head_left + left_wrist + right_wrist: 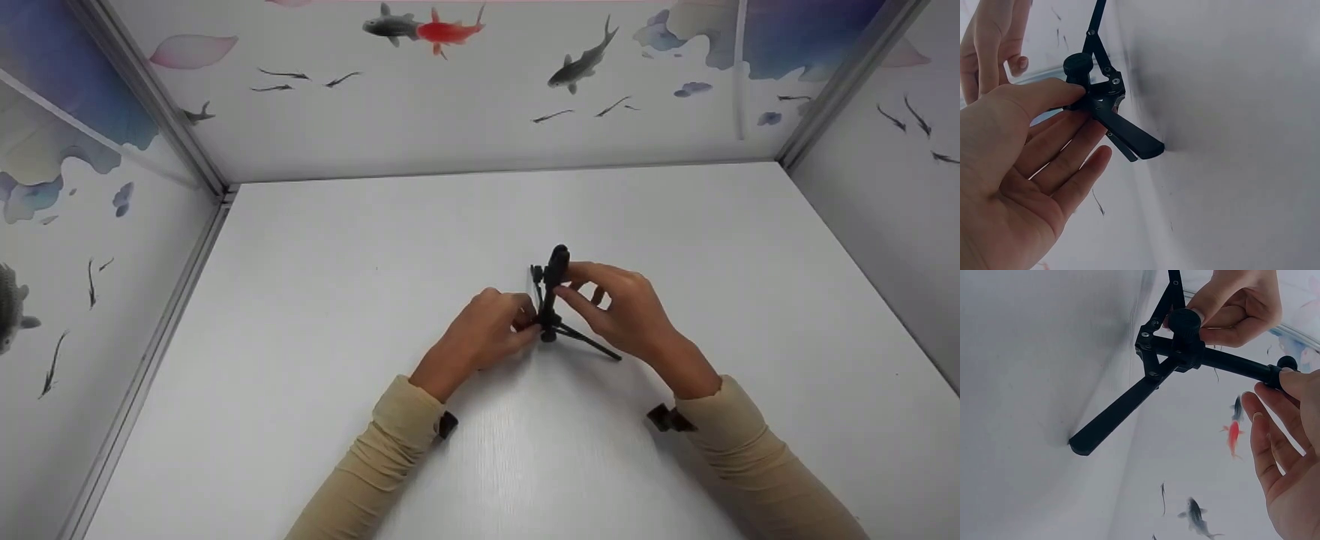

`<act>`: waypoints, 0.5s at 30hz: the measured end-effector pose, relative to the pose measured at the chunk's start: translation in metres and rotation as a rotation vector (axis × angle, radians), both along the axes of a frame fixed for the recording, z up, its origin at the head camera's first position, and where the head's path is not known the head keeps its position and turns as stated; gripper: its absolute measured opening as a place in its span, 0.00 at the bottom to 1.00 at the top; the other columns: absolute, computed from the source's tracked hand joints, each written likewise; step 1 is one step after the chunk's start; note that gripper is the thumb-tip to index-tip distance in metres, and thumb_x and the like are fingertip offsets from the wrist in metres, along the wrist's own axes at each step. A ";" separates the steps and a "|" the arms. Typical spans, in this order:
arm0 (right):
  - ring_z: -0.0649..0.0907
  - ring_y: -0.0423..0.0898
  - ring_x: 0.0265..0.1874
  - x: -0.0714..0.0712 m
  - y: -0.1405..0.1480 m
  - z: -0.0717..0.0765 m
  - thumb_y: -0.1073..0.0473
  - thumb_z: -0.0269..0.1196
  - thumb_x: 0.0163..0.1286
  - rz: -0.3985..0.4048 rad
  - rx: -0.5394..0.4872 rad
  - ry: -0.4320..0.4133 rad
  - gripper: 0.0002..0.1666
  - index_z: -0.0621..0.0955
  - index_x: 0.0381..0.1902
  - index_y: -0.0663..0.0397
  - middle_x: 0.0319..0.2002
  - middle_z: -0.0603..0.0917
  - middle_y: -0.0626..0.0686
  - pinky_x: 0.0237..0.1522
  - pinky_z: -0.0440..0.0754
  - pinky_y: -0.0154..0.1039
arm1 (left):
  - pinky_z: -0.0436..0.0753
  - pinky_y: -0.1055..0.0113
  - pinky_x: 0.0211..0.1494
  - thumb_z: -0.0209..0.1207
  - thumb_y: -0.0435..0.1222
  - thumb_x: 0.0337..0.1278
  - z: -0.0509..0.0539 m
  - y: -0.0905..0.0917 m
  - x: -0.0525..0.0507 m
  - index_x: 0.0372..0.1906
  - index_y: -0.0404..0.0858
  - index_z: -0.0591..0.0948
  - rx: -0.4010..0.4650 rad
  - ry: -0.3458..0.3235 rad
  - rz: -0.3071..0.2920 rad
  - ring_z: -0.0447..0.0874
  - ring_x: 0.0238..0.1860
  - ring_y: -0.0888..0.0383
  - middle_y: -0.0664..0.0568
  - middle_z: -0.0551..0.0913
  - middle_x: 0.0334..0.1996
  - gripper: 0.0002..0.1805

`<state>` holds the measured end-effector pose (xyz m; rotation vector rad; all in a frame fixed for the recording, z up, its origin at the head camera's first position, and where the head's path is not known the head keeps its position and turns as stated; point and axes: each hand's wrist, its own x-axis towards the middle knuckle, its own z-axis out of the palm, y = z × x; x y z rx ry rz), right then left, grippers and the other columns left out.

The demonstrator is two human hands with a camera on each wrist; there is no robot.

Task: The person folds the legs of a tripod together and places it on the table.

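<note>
A small black tripod [550, 298] stands upright near the middle of the table with its legs spread. My left hand [489, 331] pinches its lower hub between thumb and fingers, beside a round knob [1078, 65]. Higher up, my right hand [628, 309] holds the column near its top with thumb and fingertips; its other fingers reach loosely past it. In the right wrist view one flat leg [1112, 419] slants down to the tabletop, and a small knob [1287, 362] shows by the right thumb. Fingers partly cover the hub and the upper column.
The white tabletop [315, 247] runs out on all sides of the tripod. White panels printed with fish [577, 67] stand along the back, left and right, joined by metal corner posts [161, 94]. Small black devices [670, 418] sit at both sleeve cuffs.
</note>
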<state>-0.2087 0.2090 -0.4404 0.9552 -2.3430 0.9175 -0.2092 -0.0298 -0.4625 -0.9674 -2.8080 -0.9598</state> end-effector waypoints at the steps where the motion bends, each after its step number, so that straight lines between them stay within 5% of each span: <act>1: 0.90 0.39 0.40 0.000 0.000 0.000 0.60 0.73 0.74 0.002 0.003 0.008 0.17 0.88 0.59 0.46 0.49 0.94 0.43 0.32 0.85 0.35 | 0.87 0.65 0.46 0.70 0.37 0.70 0.000 0.000 0.000 0.45 0.40 0.92 0.006 -0.009 0.002 0.93 0.43 0.62 0.55 0.96 0.38 0.06; 15: 0.90 0.39 0.38 0.001 0.000 0.002 0.60 0.74 0.73 0.002 0.009 0.023 0.18 0.89 0.60 0.46 0.48 0.95 0.44 0.32 0.85 0.35 | 0.89 0.65 0.48 0.70 0.36 0.68 0.002 0.000 0.000 0.46 0.38 0.92 0.039 -0.039 0.016 0.95 0.45 0.62 0.53 0.96 0.38 0.08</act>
